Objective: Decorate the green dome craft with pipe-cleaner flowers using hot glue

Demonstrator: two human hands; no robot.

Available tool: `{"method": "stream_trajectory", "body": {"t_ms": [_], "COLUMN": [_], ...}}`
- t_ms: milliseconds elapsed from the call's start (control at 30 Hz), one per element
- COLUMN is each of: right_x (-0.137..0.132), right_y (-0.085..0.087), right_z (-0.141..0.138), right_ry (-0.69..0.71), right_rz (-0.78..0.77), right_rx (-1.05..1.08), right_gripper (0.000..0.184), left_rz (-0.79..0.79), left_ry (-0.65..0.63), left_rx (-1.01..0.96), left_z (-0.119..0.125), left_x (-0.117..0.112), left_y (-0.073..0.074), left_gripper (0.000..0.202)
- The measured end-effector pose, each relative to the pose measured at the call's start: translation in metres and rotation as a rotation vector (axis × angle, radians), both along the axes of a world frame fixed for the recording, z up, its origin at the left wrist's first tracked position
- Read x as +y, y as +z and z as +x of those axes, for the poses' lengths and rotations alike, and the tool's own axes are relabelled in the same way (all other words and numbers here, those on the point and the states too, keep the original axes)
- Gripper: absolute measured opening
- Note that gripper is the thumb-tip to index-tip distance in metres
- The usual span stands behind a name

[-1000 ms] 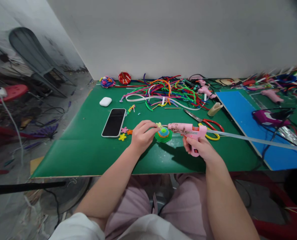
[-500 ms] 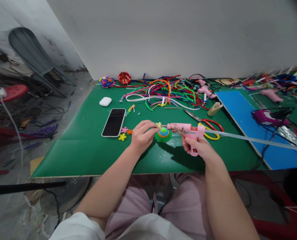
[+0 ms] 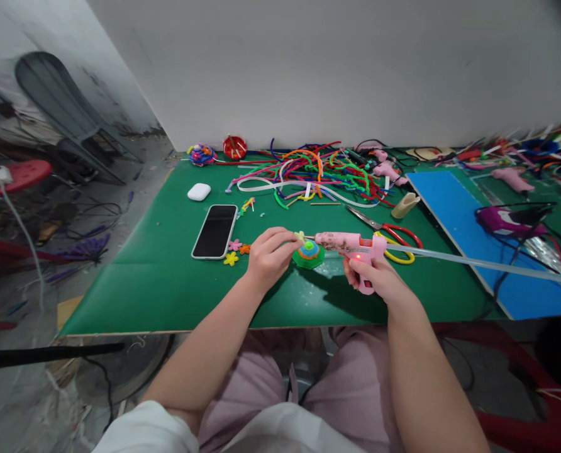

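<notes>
My right hand (image 3: 371,277) is wrapped round the handle of a pink glue gun (image 3: 339,241), a long clear glue stick (image 3: 473,262) trailing out of its back end. A small red light glows on the gun's side. My left hand (image 3: 272,253) pinches a small pale yellow-green flower (image 3: 300,236), and the gun's nozzle tip meets it or is very close. Just below, a round green, blue and orange piece (image 3: 307,255) rests on the table. Left of my fingers lie small flowers: a pink one (image 3: 235,245), an orange one (image 3: 245,249) and a yellow one (image 3: 231,258).
A phone (image 3: 215,231) and a white earbud case (image 3: 199,192) lie left on the green table (image 3: 167,296). Behind are tangled pipe cleaners (image 3: 309,173). Red-and-yellow-handled scissors (image 3: 400,238), a bamboo piece (image 3: 405,206) and a blue board (image 3: 460,220) are to the right.
A red light now shows on the glue gun's side. Both hands, the flower and the gun hold nearly the same position.
</notes>
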State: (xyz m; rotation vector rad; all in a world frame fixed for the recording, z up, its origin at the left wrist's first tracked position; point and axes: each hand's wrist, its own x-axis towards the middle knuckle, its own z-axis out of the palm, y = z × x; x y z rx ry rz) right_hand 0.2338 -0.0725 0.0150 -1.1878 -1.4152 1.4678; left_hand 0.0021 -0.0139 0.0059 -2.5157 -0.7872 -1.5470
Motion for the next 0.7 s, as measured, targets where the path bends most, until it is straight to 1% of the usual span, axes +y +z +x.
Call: {"method": "stream_trajectory", "body": {"t_ms": [133, 233, 333, 433, 533, 700], "right_x": [-0.0005, -0.0005, -0.0012, -0.0027, -0.0037, -0.0024], "right_y": [-0.0003, -0.0016, -0.0002, 0.004, 0.0076, 0.0077], "right_z": [-0.0002, 0.0008, 0.0019, 0.0016, 0.0005, -0.0003], "right_ry": [-0.024, -0.09, -0.106, -0.114, -0.107, -0.09], "right_rz": [0.016, 0.055, 0.092, 0.044, 0.014, -0.006], "right_rx": [0.04, 0.161, 0.243, 0.238, 0.23, 0.189], "right_gripper": [0.028, 0.028, 0.032, 0.031, 0.033, 0.032], "left_rz": [0.0, -0.005, -0.015, -0.028, -0.075, -0.11], "left_ry": [0.002, 0.005, 0.004, 0.002, 0.013, 0.017], "left_rx": [0.001, 0.004, 0.009, -0.002, 0.0, -0.001], "left_z": [-0.0002, -0.0007, -0.0011, -0.0012, -0.0011, -0.0001], "left_x": [0.0, 0.0002, 0.0003, 0.0003, -0.0001, -0.0013], "left_y": [-0.0007, -0.0018, -0.0023, -0.0019, -0.0009, 0.0008], "left_gripper": [0.016, 0.017, 0.017, 0.017, 0.017, 0.015]}}
